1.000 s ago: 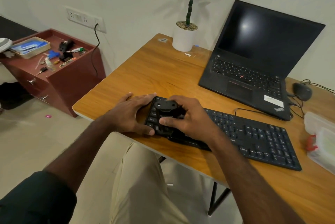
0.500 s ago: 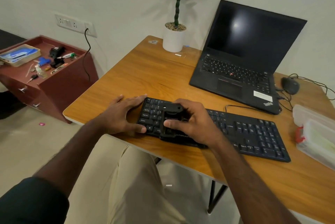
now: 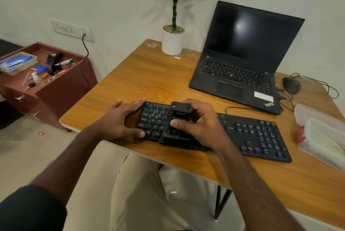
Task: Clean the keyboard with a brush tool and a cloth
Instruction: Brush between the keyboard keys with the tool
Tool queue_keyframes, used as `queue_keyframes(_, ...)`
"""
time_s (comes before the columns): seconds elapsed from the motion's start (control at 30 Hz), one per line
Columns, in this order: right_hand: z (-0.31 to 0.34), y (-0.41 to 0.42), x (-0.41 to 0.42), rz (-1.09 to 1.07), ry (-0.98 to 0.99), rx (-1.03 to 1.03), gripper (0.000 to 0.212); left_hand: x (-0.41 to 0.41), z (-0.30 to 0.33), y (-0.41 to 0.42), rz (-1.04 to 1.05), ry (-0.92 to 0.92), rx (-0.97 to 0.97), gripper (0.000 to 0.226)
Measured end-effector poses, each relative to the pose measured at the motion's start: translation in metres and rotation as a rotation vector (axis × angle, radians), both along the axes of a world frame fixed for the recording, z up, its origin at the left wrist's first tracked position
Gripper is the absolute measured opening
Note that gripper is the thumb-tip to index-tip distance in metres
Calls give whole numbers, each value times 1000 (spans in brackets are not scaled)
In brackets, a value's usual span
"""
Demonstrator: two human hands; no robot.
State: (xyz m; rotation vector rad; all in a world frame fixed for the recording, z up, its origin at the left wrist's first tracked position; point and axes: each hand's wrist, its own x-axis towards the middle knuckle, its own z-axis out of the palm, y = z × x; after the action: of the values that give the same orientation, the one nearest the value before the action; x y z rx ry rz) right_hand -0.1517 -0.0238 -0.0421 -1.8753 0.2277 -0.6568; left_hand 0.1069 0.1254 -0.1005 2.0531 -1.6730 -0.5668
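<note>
A black keyboard (image 3: 257, 135) lies along the front edge of the wooden desk (image 3: 149, 79). My right hand (image 3: 199, 124) grips a black brush tool (image 3: 178, 118) that stands on the keys left of the keyboard's middle, thumb on its near side. My left hand (image 3: 121, 120) clasps the keyboard's left end, fingers over the far corner and thumb at the near corner. No cloth is in sight.
An open black laptop (image 3: 240, 62) stands behind the keyboard, a mouse (image 3: 291, 85) with cables to its right. A white plant pot (image 3: 172, 41) sits at the back. Clear plastic boxes (image 3: 321, 135) lie at the right edge. A red cabinet (image 3: 46, 81) with clutter stands left.
My right hand has slid the brush tool rightward along the keys, from the keyboard's left end toward its middle. My left hand stays at the left end. The camera has shifted slightly.
</note>
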Motion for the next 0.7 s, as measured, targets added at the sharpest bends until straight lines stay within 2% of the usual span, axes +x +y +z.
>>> queue_keyframes(0.2,-5,-6,-9,36,109,3,20,-1,1,1,-6,15,2,124)
queue_keyframes(0.4,5,-33,-54,14,86,39,16,-2,1,0,-7,-2,6,125)
queue_keyframes(0.53,1,-21,-37,-54,-25,44,20,-4,3,0,2,23,17,126)
queue_keyframes(0.7,-9,-2,-22,-31,83,62,21,-3,3,1,7,35,24,125)
